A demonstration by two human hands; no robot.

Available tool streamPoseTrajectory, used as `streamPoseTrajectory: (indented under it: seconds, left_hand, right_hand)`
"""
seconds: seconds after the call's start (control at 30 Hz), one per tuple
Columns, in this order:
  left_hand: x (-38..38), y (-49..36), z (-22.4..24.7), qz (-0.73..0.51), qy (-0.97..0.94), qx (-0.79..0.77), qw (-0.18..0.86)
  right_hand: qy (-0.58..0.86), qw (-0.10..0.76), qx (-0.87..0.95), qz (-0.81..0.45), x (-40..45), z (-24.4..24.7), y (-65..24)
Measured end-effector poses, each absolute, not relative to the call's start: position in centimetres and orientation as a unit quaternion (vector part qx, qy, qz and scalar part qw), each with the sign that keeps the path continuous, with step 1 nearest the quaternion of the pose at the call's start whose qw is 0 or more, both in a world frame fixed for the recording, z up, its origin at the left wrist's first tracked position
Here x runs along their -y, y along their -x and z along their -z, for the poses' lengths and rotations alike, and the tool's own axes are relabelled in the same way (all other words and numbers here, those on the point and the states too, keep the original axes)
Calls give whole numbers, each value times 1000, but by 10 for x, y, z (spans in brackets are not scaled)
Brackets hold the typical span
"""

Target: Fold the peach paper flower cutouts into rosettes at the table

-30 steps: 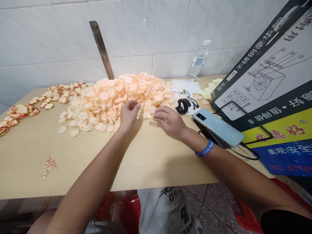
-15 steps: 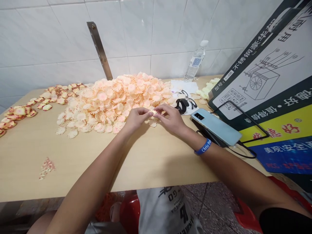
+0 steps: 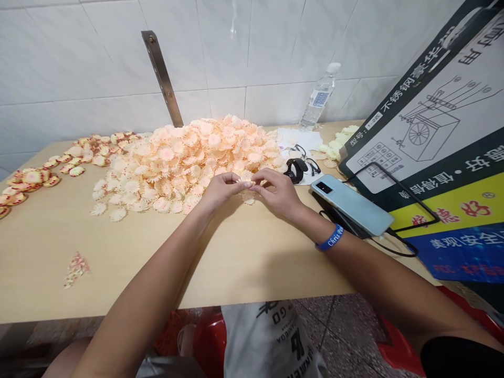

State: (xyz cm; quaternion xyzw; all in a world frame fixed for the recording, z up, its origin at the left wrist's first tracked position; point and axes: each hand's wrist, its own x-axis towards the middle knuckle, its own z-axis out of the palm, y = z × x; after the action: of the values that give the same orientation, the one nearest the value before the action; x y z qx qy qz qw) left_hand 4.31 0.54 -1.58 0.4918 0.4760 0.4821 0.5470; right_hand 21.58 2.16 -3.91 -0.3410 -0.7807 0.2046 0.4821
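Observation:
Between my two hands is a small pale scalloped disc point(image 3: 247, 180), shaped like a flower, cream with reddish edge tips. My left hand point(image 3: 222, 191) pinches its left side between thumb and fingers. My right hand point(image 3: 275, 191) closes on its right side, fingertips nearly meeting the left ones. Right behind the hands rises a large heap of similar peach and cream flower-shaped discs point(image 3: 189, 157). One loose disc point(image 3: 249, 198) lies on the table just below my fingers.
Red-edged discs point(image 3: 31, 178) lie at the left, above a small pile of trimmings point(image 3: 76, 269). To the right are a black watch point(image 3: 295, 169), glasses point(image 3: 313, 167), a light-blue phone point(image 3: 352, 205) with a cable, a water bottle point(image 3: 319, 97) and a large printed box point(image 3: 429, 131).
The view has shifted slightly. My fingers have turned the disc a little between them, and both hands stay in almost the same place.

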Motion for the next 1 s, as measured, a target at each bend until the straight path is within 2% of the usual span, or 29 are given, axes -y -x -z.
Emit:
streamPoseTrajectory:
  seconds: [0.2,0.37,0.5,0.63,0.7,0.77,0.87,1.0]
  left_hand:
    - [-4,-45,13,-498,-383,-453,632]
    - [-12,-44,16,-547,-346,-492,583]
    - [-24,-28,23,-590,-364,-557,458]
    - [-26,-18,24,-587,-513,-572,256]
    - [-22,-22,21,-571,-583,-539,211]
    - [-15,-29,17,-545,-634,-504,218]
    - [-6,-40,12,-476,-691,-465,281]
    - [-4,-45,14,-434,-691,-463,347]
  right_hand:
    - [281,494,811,-139,-20,36,-217]
    - [194,476,856,-63,-21,40,-218]
    - [177,467,866,-40,-20,39,-220]
    - [222,474,850,-54,-19,36,-219]
    - [253,483,836,-60,-19,35,-219]
    - [279,486,826,-62,-21,35,-219]
    - [300,481,821,-66,-23,35,-219]
    - [313,478,817,-78,-24,35,-219]
